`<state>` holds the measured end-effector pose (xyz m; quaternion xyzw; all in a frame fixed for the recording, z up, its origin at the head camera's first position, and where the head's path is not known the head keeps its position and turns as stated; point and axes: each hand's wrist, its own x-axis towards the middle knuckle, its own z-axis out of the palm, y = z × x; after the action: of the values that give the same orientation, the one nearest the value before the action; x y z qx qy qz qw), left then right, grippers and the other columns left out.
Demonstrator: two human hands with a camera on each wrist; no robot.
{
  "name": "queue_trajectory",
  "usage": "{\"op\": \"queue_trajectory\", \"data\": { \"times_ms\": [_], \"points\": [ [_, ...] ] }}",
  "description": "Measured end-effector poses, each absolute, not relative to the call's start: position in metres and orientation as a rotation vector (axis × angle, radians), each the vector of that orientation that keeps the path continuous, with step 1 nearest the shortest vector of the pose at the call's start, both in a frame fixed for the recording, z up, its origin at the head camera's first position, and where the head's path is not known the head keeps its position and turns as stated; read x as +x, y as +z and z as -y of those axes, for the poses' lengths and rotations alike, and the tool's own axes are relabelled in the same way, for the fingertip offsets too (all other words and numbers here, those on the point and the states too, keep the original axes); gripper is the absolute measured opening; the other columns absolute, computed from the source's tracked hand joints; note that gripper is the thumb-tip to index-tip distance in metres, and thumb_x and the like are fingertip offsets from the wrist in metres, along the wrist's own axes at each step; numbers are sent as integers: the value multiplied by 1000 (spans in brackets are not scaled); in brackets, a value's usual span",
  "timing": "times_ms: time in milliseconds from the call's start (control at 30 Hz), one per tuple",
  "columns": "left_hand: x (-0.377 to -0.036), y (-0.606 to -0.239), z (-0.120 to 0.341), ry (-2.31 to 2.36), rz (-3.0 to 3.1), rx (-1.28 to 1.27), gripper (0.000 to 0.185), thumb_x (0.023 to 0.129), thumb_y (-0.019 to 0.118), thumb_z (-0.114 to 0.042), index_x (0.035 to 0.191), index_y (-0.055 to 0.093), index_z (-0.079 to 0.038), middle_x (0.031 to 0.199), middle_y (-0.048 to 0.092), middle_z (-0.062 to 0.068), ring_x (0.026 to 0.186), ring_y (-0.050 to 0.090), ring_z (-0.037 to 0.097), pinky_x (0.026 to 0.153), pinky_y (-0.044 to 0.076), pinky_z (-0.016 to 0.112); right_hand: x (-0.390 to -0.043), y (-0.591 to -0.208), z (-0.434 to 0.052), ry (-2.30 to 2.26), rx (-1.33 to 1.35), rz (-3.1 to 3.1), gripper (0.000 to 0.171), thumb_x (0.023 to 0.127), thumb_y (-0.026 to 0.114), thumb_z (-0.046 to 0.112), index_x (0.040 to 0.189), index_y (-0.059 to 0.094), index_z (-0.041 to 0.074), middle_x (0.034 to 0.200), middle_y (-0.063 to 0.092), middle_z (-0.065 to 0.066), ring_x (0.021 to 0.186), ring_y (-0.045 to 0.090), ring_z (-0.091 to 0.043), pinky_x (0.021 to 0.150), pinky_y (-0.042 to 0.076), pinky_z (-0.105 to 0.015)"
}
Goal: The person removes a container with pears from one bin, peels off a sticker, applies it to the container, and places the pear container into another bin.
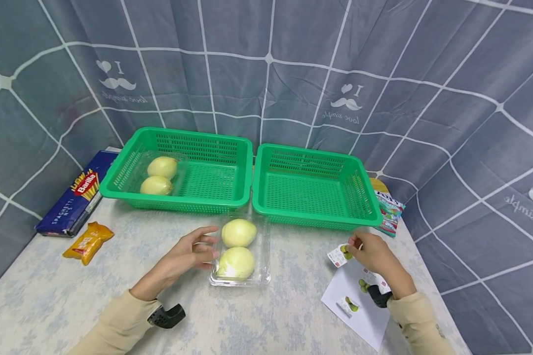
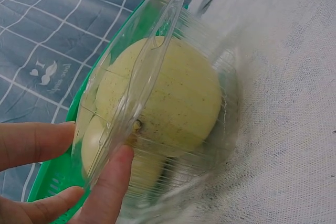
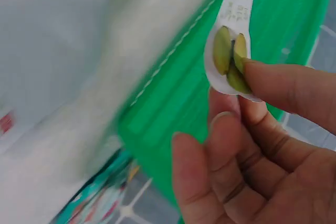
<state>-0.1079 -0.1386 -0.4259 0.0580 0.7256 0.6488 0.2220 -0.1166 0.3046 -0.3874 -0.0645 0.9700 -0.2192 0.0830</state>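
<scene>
While the left hand (image 1: 191, 256) rests against the near-left side of a clear plastic clamshell (image 1: 242, 256), its fingers (image 2: 105, 182) lie fairly straight along the box's rim — touching it, thumb on one side, but not curled round it. The clamshell sits on the pale floral surface (image 1: 49, 296) just in front of the gap between two green baskets and holds two pale yellow melons (image 1: 238, 232), one behind the other; the left wrist view shows the lid slightly ajar.

Well to the right, the right hand (image 1: 375, 256) pinches a small white sticker (image 1: 339, 255) printed with green fruit between thumb and forefinger, its other fingers loosely bent beneath. The sticker is lifted off the surface, just in front of the right basket (image 1: 315, 185). Under the right wrist lies a white backing sheet (image 1: 360, 310) carrying more such stickers.

The left basket (image 1: 182, 167) holds a second clamshell with two more melons (image 1: 162, 167) in its left half. Left of that basket lie a blue spaghetti box (image 1: 77, 199) and a small orange packet (image 1: 89, 241) — a colourful packet (image 1: 388, 214) pokes out beside the right basket's far corner. A grey-blue curtain (image 1: 266, 64) hangs behind everything.
</scene>
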Motion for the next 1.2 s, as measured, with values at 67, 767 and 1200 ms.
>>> {"op": "queue_trajectory", "data": {
  "times_ms": [67, 767, 1200],
  "points": [
    [-107, -427, 139, 1797, -2001, 160, 73, 94, 65, -7, 156, 27, -1, 147, 40, 32, 108, 62, 20, 84, 61, 39, -118, -386, -295, -690, -233, -2911, 9, 96, 63, 11, 89, 61, 5, 79, 63, -5, 58, 51, -14, 52, 42, -28],
    [-107, -425, 133, 1814, -2015, 147, 70, 92, 61, -2, 154, 28, 0, 147, 36, 30, 105, 59, 21, 80, 62, 37, -127, -382, -203, -1204, -463, -2648, 18, 95, 67, 12, 107, 65, -1, 86, 70, -10, 71, 59, -13, 62, 50, -25],
    [-106, -423, 126, 1718, -2220, 193, 67, 97, 67, -19, 154, 33, -8, 163, 25, 20, 147, 30, 47, 110, 43, 58, -127, -397, -144, -1405, -393, -2631, 31, 93, 71, 15, 117, 59, 1, 82, 74, -13, 64, 62, -15, 57, 47, -25]
  ]
}}
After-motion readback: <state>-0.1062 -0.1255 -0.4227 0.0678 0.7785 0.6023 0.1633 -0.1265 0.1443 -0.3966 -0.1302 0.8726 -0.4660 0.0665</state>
